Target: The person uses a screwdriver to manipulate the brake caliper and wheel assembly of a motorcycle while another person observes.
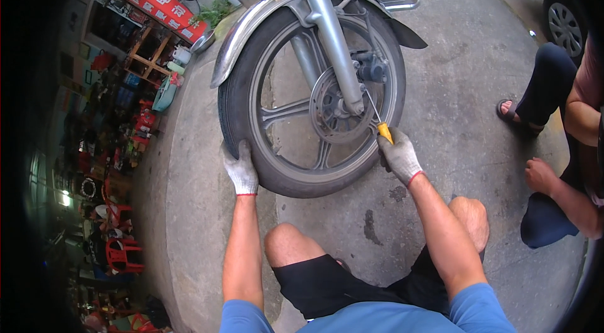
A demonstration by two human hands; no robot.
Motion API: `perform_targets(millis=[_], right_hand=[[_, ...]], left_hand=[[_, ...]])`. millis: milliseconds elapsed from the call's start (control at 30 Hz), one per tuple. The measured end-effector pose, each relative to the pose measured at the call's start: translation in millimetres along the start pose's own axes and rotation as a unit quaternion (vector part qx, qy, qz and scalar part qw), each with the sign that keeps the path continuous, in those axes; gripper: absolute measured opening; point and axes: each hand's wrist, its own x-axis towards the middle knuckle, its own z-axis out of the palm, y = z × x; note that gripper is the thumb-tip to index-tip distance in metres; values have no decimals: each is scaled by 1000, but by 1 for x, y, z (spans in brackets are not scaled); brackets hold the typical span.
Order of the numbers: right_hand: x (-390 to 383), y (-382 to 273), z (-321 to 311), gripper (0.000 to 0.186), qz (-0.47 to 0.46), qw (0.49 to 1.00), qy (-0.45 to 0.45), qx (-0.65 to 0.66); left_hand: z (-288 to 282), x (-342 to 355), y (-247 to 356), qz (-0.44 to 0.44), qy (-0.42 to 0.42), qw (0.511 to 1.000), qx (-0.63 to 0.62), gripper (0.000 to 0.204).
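Head view: I see the white-gloved right hand (400, 155) gripping a yellow-handled screwdriver (385, 133), shaft reaching beside the silver fork leg (333, 43); the white-gloved left hand (241, 168) cups the black rubber tyre (302, 188), presumably steadying it.

Over the concrete ground (465, 100), straight passage is blocked by the front wheel (299, 187). Openings are left between its spokes (283, 113); the middle is obstructed by the brake disc (322, 121) and fork leg (331, 43). Toward the ground's right edge, the way is narrowed by another person's legs (547, 81).

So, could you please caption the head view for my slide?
Left hand on a motorcycle tyre, right hand holding a yellow-handled screwdriver.
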Motion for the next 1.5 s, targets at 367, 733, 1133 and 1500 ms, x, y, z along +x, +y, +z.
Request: perform_targets(millis=[367,733,1133,1500], right_hand=[[7,26,24,32,-6,1000,1,25],[-3,21,46,27,-84,990,113,14],[-6,19,52,22,-116,983,145,-4],[7,26,28,26,-65,996,63,1]], left_hand=[[1,1,3,-7,-30,999,-35,46],[0,-2,-2,-15,0,997,-81,44],[-3,-2,-9,-20,-1,999,-48,50],[-2,2,-8,-3,1,1000,-30,50]])
